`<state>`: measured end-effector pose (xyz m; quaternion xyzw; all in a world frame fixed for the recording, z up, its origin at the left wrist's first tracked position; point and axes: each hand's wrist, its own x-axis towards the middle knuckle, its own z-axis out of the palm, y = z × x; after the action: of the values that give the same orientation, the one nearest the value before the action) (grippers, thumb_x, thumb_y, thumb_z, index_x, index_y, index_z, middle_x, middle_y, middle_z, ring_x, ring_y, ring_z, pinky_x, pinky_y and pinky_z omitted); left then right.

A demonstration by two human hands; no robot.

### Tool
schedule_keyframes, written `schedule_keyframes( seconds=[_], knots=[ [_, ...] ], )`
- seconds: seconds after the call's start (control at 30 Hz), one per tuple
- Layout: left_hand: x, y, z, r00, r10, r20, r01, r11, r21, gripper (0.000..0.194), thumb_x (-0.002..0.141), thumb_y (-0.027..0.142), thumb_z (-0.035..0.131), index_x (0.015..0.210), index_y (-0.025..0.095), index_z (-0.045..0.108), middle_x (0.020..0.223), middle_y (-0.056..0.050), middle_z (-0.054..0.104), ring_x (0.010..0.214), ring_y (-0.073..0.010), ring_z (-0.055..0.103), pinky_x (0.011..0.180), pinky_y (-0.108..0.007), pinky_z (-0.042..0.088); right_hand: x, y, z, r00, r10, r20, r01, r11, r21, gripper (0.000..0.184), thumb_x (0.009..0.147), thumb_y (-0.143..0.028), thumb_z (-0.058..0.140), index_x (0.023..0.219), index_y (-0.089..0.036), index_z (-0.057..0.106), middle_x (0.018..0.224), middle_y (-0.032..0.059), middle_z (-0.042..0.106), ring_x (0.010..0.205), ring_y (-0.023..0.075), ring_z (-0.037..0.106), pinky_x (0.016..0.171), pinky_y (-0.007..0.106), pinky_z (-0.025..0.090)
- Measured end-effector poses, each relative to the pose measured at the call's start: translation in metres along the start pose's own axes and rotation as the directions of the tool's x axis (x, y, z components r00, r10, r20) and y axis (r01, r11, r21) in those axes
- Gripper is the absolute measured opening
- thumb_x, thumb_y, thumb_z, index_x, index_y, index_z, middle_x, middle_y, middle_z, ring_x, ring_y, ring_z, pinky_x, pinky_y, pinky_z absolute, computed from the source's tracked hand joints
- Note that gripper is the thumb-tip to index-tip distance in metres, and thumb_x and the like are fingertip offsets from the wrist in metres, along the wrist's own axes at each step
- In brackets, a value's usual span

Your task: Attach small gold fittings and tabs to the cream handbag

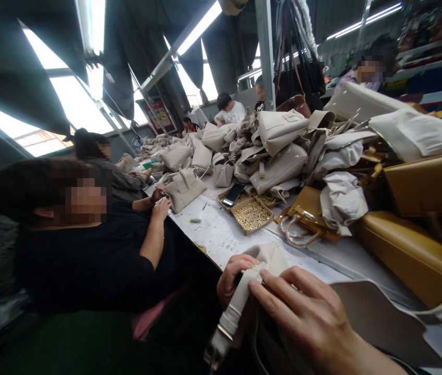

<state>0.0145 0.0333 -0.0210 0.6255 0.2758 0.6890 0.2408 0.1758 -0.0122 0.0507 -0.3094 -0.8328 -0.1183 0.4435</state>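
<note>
Both of my hands are on a cream leather handbag [270,254] near the table's front edge. My left hand [231,278] grips it from the far left side, fingers curled over the upper edge. From the right, my right hand [307,307] pinches the base of a cream strap [240,294] with thumb and fingertips. That strap hangs down toward the lower left and carries a metal buckle [224,332]. Much of the bag's lower part is hidden behind my right hand or in shadow. A grey-beige flap-like piece [381,317] lies right of my wrist.
Gold studs fill a cardboard box [251,214], with a phone [232,194] behind it. Cream bags [279,169] are heaped along the table [213,224]. Mustard bags [412,255] stand at right. To my left, a co-worker [99,260] handles another cream bag [185,190].
</note>
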Motion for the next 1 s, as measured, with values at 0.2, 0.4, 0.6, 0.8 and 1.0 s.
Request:
schedule_keyframes(
  seconds=[0.2,0.4,0.6,0.8,1.0],
  knots=[
    [0.000,0.000,-0.012,0.993,0.037,0.113,-0.044,0.997,0.063,0.009,0.095,0.021,0.067,0.104,0.022,0.066,0.097,-0.004,0.071,0.089,-0.0194,0.070,0.079,-0.034,0.060,-0.004,0.004,0.006,0.999,0.022,0.030,-0.023,0.998,0.059,0.033,0.111,-0.019,0.038,0.117,-0.011,0.069,0.095,0.0070,0.076,0.074,0.0206,0.054,0.066,0.035,0.041],
    [0.005,0.009,-0.021,0.952,0.194,0.238,-0.234,0.960,0.155,0.020,0.090,0.008,0.069,0.106,0.019,0.065,0.100,-0.005,0.074,0.094,-0.0201,0.072,0.085,-0.037,0.062,-0.005,0.011,-0.002,0.993,0.025,0.118,-0.044,0.987,0.156,0.031,0.111,-0.024,0.038,0.115,-0.016,0.067,0.093,0.0053,0.075,0.072,0.0194,0.055,0.064,0.033,0.042],
    [-0.002,0.023,-0.019,0.967,0.166,0.195,-0.202,0.962,0.183,0.025,0.088,0.008,0.071,0.107,0.021,0.063,0.098,-0.004,0.077,0.089,-0.0189,0.076,0.078,-0.030,0.064,0.032,0.025,-0.044,0.889,-0.030,0.457,-0.111,0.954,0.278,0.020,0.107,-0.024,0.051,0.105,-0.023,0.070,0.082,0.0026,0.074,0.067,0.0178,0.059,0.062,0.033,0.046],
    [0.010,0.020,-0.060,0.996,0.088,0.028,-0.087,0.996,-0.024,0.014,0.092,0.028,0.071,0.104,0.022,0.066,0.093,-0.003,0.074,0.084,-0.0219,0.073,0.077,-0.036,0.064,0.063,0.095,-0.078,0.875,0.343,0.341,-0.456,0.818,0.350,0.027,0.098,-0.047,0.066,0.102,-0.025,0.080,0.086,0.0063,0.077,0.074,0.0204,0.072,0.064,0.027,0.056],
    [0.040,0.002,-0.114,0.951,-0.286,-0.122,0.236,0.920,-0.312,0.040,0.074,0.054,0.084,0.083,0.019,0.068,0.074,-0.002,0.067,0.069,-0.0192,0.065,0.065,-0.032,0.056,0.045,0.162,0.009,0.723,0.548,0.420,-0.682,0.665,0.306,0.049,0.090,-0.063,0.063,0.096,-0.018,0.079,0.088,0.0090,0.078,0.077,0.0232,0.071,0.068,0.030,0.055]
  ],
)
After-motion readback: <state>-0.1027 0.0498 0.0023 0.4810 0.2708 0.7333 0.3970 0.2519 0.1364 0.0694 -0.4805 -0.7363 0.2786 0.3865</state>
